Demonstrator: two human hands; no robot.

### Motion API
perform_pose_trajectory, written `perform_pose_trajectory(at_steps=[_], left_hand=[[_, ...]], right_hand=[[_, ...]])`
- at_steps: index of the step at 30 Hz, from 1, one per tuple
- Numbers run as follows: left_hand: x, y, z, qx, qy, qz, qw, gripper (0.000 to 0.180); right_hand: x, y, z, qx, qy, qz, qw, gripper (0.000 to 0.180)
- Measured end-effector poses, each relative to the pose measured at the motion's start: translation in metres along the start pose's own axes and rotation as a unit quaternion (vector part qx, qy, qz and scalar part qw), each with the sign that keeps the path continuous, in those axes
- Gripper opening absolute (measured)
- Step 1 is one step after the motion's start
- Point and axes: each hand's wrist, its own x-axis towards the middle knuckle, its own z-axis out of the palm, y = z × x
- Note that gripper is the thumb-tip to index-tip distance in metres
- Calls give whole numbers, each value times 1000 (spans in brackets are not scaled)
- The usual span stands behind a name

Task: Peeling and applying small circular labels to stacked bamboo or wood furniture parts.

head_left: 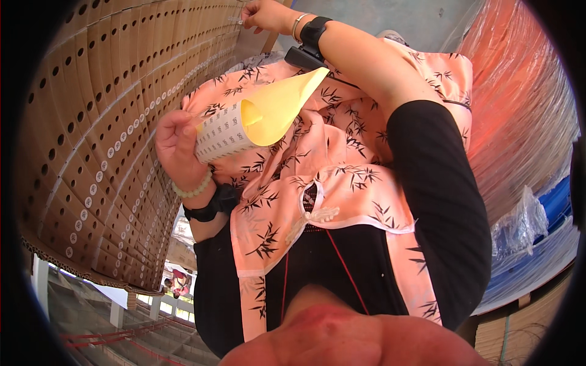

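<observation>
A tall stack of flattened brown cardboard boxes (104, 122), punched with round holes and dotted with small round white stickers, fills the space to the outer side of the left hand and runs up to meet the right hand. Beyond the right forearm, on the far side from the boxes, lies a mass of clear plastic wrap (525, 110) over reddish and blue goods. Between the two hands hangs the person's peach top printed with dark bamboo leaves (342, 158), worn over black sleeves. The left hand (177, 146) is closed around a curled sheet of stickers (256, 119), white and printed on its outer face, yellow on its backing, rolled into a cone whose wide mouth points toward the right forearm. A pale bead bracelet and a black wrist strap sit just below that hand. The right hand (259, 15) is raised well above the left, fingers pinched narrowly together against the face of the boxes; whether a sticker sits between the fingertips is too small to tell.
</observation>
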Motion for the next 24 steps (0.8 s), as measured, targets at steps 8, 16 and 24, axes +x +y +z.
perform_pose_trajectory(at_steps=[8, 16, 24], left_hand=[[5, -2, -2, -4, -16, -14, 1000, 22], [8, 4, 10, -8, -25, -30, 999, 23], [10, 4, 19, -13, -12, -28, 999, 20]], right_hand=[[4, 13, 28, -21, 52, -19, 998, 14], [5, 4, 25, -12, 91, -14, 996, 12], [4, 1, 25, -35, 93, -10, 995, 13]])
